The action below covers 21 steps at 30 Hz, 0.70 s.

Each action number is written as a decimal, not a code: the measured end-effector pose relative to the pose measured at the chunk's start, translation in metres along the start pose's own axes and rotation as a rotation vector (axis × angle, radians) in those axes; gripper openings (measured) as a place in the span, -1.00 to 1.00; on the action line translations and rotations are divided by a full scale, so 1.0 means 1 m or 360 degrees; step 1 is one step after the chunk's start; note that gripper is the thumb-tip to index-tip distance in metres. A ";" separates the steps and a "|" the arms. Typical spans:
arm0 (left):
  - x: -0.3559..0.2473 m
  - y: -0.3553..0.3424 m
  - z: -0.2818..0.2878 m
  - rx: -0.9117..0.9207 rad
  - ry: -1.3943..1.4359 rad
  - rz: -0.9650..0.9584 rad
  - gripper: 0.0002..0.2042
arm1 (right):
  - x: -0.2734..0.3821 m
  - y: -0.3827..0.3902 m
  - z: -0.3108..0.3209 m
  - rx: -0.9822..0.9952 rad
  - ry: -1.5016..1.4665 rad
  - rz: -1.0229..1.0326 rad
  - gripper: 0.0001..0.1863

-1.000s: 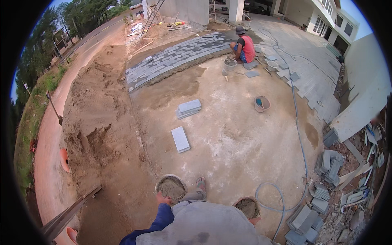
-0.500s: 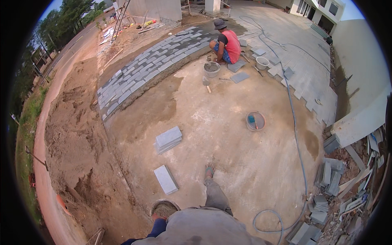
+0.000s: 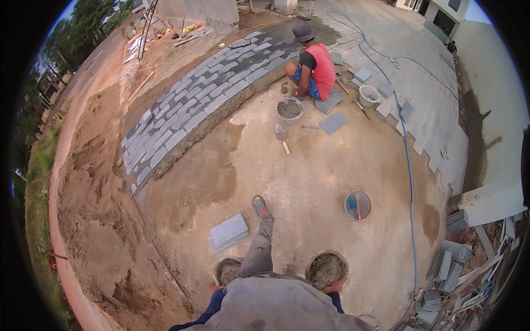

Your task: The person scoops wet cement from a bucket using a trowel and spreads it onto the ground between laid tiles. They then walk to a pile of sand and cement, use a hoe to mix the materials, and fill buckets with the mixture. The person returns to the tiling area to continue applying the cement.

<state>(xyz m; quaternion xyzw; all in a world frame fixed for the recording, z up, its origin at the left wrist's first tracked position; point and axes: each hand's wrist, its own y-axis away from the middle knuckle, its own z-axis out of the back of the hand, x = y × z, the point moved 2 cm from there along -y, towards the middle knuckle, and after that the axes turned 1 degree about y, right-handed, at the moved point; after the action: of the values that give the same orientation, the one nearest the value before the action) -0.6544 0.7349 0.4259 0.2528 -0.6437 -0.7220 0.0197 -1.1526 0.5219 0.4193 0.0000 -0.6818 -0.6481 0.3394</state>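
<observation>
One bucket point(image 3: 228, 257) of mortar point(image 3: 228, 271) is held at the left hand point(image 3: 216, 288), a second bucket point(image 3: 327, 252) at the right hand point(image 3: 335, 287); fingers grip both rims, likely to balance the load. Beyond the left fingers lie tiles point(image 3: 229, 230); farther ahead squats a co-worker point(image 3: 324, 69).

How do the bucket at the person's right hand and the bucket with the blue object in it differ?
The right-hand bucket contains a thick grey-brown mix; the other bucket shows a blue object and an orange stick-like piece. The right hand holds the right-hand bucket; no hand touches the other bucket. Both are round and open-topped.
</observation>
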 end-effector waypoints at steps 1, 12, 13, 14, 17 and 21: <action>0.000 -0.006 -0.038 0.0018 0.0015 0.0008 -0.73 | 0.002 0.001 -0.048 0.0052 0.0033 0.0053 -0.28; -0.068 -0.012 -0.395 0.0303 0.0046 0.0063 -0.75 | 0.009 0.124 -0.551 0.0241 0.0775 0.0459 -0.35; -0.069 -0.015 -0.419 0.0444 0.0150 0.0251 -0.72 | 0.009 0.129 -0.590 0.0343 0.0780 0.0522 -0.35; -0.076 -0.017 -0.448 0.0394 0.0136 0.0212 -0.77 | 0.003 0.138 -0.632 0.0415 0.0871 0.0530 -0.34; -0.100 -0.030 -0.537 0.0286 0.0113 0.0075 -0.85 | -0.028 0.162 -0.755 0.0522 0.1237 0.0513 -0.35; -0.111 -0.051 -0.624 0.0205 0.0196 0.0002 -0.84 | -0.086 0.155 -0.880 0.0657 0.1589 0.0583 -0.40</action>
<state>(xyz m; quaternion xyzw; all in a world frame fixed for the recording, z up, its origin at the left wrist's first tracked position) -0.2992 0.2090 0.3880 0.2971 -0.6865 -0.6622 0.0435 -0.6108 -0.1933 0.4544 0.2544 -0.5400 -0.3535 0.7203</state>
